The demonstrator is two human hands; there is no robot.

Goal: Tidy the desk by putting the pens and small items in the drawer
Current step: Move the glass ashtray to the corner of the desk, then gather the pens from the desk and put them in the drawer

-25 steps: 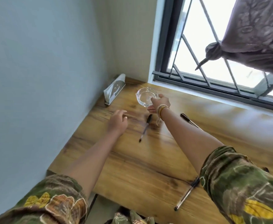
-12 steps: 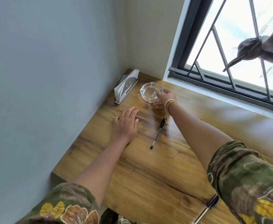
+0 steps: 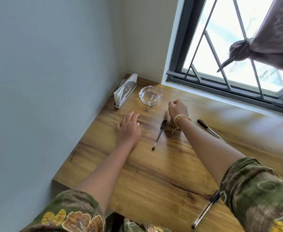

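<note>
My left hand [image 3: 129, 127] lies flat on the desk [image 3: 154, 173] with straight fingers and holds nothing; I think it steadies me. My right hand [image 3: 178, 108] hangs just above the wood, fingers loosely curled, and it has nothing in it. One pen [image 3: 159, 134] lies between my two hands, close enough to grab. Another pen [image 3: 211, 131] lies just right of my right wrist. A third pen [image 3: 206, 209] lies back by my right sleeve. The glass dish [image 3: 150, 97] sits just past my fingers, beside the napkin holder [image 3: 125, 93]. I cannot see the drawer.
</note>
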